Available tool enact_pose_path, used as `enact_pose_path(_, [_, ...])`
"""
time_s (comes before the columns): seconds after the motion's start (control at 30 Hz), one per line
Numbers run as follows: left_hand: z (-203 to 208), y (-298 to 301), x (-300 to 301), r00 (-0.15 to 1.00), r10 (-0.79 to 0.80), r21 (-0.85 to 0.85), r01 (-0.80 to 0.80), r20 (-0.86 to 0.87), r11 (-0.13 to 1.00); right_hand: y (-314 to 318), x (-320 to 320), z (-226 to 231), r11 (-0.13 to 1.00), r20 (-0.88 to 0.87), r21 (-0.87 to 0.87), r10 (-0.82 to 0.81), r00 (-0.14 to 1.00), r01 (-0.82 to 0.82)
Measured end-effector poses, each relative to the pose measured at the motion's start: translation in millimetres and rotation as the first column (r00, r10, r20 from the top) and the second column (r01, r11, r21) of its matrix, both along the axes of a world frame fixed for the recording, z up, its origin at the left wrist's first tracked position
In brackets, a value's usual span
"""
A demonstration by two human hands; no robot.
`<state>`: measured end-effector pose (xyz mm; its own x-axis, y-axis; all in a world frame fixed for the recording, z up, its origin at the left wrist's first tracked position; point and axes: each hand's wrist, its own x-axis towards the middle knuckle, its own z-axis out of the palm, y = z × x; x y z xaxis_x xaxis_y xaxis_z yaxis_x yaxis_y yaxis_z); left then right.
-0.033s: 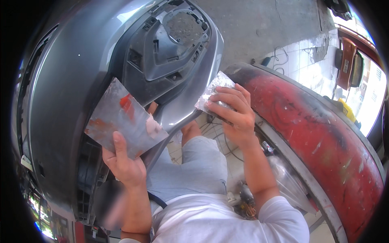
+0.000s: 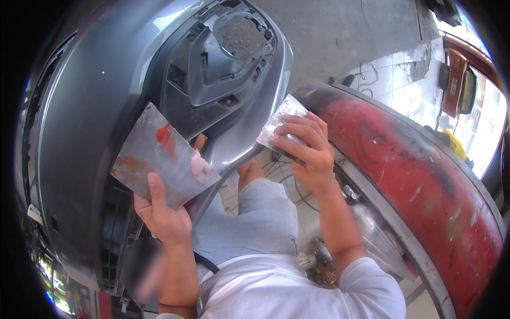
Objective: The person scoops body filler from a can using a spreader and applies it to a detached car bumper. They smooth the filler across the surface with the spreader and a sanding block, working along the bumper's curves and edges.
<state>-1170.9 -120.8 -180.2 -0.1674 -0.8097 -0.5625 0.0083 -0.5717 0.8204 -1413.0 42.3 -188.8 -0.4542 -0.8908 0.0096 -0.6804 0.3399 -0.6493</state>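
A thin grey mixing board (image 2: 146, 167) lies in my left hand (image 2: 166, 217), thumb on its face and the other fingers hidden beneath. On it are a red smear of paste (image 2: 167, 139), a pale pink dab of what looks like body filler (image 2: 200, 167) and brownish stains. My right hand (image 2: 311, 142) grips a flat, shiny, scuffed metal spreader (image 2: 285, 109), fingers laid across its face. The two plates are apart. Behind them stands a grey car bumper (image 2: 101, 122) with an exposed black inner frame and a round opening (image 2: 241, 36); the board overlaps it in the view.
To the right lies a worn red car panel (image 2: 388, 154) with dark patches, along a grey metal rail (image 2: 393, 231). A clear plastic bag (image 2: 372, 234) is beneath. Hoses and small tools sit on the tiled floor. An orange-brown car (image 2: 454, 82) is far right.
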Motion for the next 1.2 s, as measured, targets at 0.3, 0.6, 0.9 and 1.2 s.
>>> enact_pose_path(0.3, [-2, 1, -3, 1.0, 0.005, -0.013, -0.004, 0.027, 1.0, -5, 42, 8, 0.999, -0.236, -0.02, 0.038, 0.971, -0.044])
enact_pose_path(0.6, [-2, 1, 3, 0.999, -0.004, -0.009, 0.004, 0.034, 1.0, 8, 56, -6, 0.999, -0.289, -0.049, -0.013, 0.957, -0.001])
enact_pose_path(0.9, [-2, 1, 2, 0.997, 0.007, 0.009, -0.008, 0.083, 1.0, 18, 62, -27, 0.98, -0.151, -0.155, -0.149, 0.977, 0.125])
enact_pose_path(1.2, [-5, -2, 7, 0.998, -0.018, 0.003, 0.018, 0.064, 1.0, 18, 60, -39, 0.951, -0.147, -0.245, -0.228, 0.962, 0.188])
